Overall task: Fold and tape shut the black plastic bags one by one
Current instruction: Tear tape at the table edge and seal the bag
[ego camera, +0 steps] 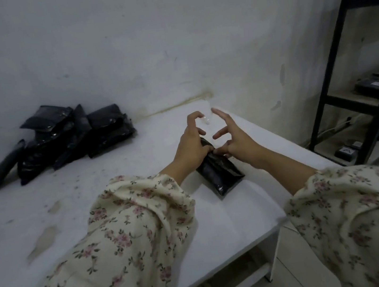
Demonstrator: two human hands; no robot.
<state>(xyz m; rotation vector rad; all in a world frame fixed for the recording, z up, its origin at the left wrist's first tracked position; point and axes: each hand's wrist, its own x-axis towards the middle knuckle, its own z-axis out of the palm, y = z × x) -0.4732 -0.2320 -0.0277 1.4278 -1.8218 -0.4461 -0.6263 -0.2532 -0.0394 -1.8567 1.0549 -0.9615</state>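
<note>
One black plastic bag (220, 173) lies flat on the white table (103, 167), near its right edge. My left hand (189, 143) grips the bag's far, folded end, with the thumb pressed on the fold. Its index finger is raised and curled, and a small clear strip of tape (205, 120) hangs at the fingertip. My right hand (235, 138) is just right of it, fingers spread and mostly lifted, and its lowest fingers touch the same fold. The far end of the bag is hidden under both hands.
A heap of several black bags (64, 141) lies at the back left against the white wall. The table's right edge (290, 142) runs close to the bag. A black metal shelf rack (349, 63) with dark boxes stands to the right.
</note>
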